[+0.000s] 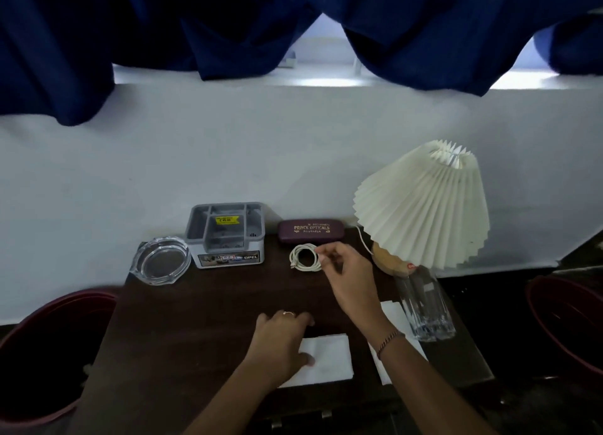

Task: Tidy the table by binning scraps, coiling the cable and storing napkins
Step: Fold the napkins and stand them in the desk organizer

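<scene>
The right forearm crosses a second napkin, so only its far corner and a near strip show, and a ribbed glass tumbler stands against its right side. The pleated lamp shade hides most of the lamp's rounded base. Both red bins are cut by the frame's edges, one on the left and one on the right, and their insides are too dark to read. The cable lies coiled toward the back of the bench, just in front of a maroon spectacle case. The right hand has thumb and forefinger drawn together at the coil's right rim, apparently pinching a strand (the contact itself is small and soft). The left hand lies palm down, fingers loosely spread, its thumb side on the napkin at the near edge. At the back left stand a grey organiser and a clear ashtray. Blue curtains hang above. In all: two napkins, two bins, one cable, one tumbler, one lamp.
</scene>
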